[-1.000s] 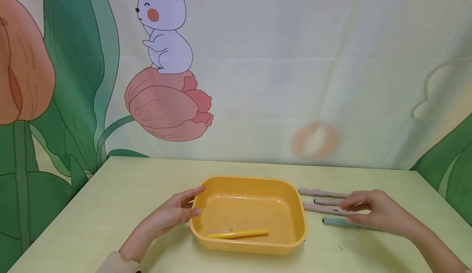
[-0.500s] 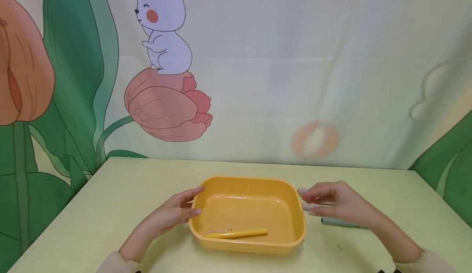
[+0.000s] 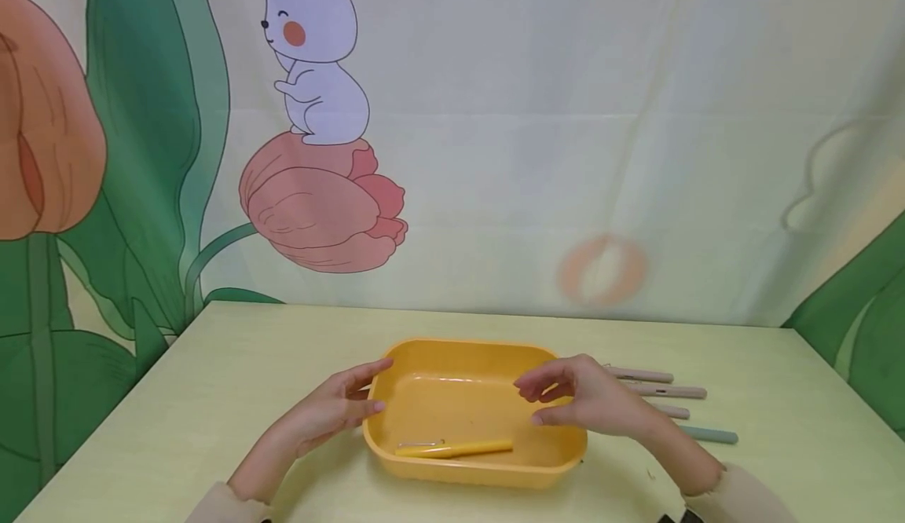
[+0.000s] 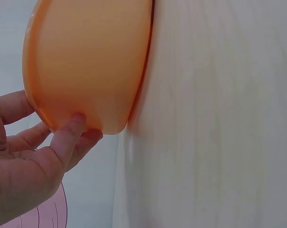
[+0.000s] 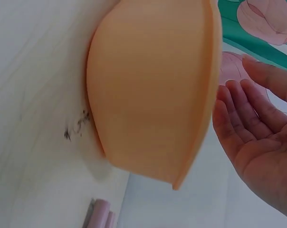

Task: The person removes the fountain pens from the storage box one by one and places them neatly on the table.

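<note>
A yellow plastic tray (image 3: 481, 476) sits on the table with a yellow clip pen (image 3: 456, 449) lying inside along its near wall. My left hand (image 3: 332, 405) holds the tray's left end, thumb and fingers spread along the rim; the left wrist view shows the thumb against the tray wall (image 4: 86, 57). Over the tray's right side hovers my right hand (image 3: 590, 397), fingers loosely bent, a gap between thumb and fingers. Nothing shows in it in the right wrist view, where the hand (image 5: 262, 118) is beyond the tray's rim.
Right of the tray lie three pinkish pens (image 3: 679, 392) and a grey-green pen (image 3: 710, 434), partly behind the right hand. Small dark specks (image 5: 77, 124) mark the tabletop beside the tray. A printed curtain (image 3: 495, 154) hangs behind the table (image 3: 283, 334).
My right hand has moved left from above the pens to over the tray's right side, uncovering the pens' right ends. The left hand, the tray and the yellow pen stay in place.
</note>
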Available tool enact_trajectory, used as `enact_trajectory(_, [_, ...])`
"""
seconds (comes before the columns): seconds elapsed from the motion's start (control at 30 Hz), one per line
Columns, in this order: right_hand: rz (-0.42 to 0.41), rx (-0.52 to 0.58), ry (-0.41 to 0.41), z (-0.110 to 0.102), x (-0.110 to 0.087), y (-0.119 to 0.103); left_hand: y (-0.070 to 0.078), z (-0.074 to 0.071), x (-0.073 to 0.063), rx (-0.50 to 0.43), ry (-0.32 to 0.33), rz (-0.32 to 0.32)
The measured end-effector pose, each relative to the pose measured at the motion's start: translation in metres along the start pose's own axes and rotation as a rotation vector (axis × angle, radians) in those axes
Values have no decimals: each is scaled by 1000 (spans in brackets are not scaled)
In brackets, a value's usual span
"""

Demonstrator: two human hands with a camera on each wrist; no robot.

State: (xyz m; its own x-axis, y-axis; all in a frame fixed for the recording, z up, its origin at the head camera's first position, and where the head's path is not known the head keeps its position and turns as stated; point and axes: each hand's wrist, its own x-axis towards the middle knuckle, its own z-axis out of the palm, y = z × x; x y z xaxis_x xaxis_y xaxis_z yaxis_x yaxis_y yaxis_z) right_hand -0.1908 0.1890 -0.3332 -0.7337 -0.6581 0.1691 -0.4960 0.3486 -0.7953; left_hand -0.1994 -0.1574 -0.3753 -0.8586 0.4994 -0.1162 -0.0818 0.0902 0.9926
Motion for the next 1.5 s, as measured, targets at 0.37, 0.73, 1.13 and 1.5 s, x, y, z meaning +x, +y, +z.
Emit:
enact_trajectory(0.37, [3,70,-47,29,21,6,0,0,0,-6,-13,6])
enact_trajectory(0.73, [49,-46,-101,54,42,17,0,0,0,-4,-8,1])
enact_trajectory(1.13, [50,-134,-208,66,53,17,2,1,0,-4,-2,-6])
enact_trajectory(1.5, [-10,-308,-242,72,56,15,2,1,0,-8,-4,-11])
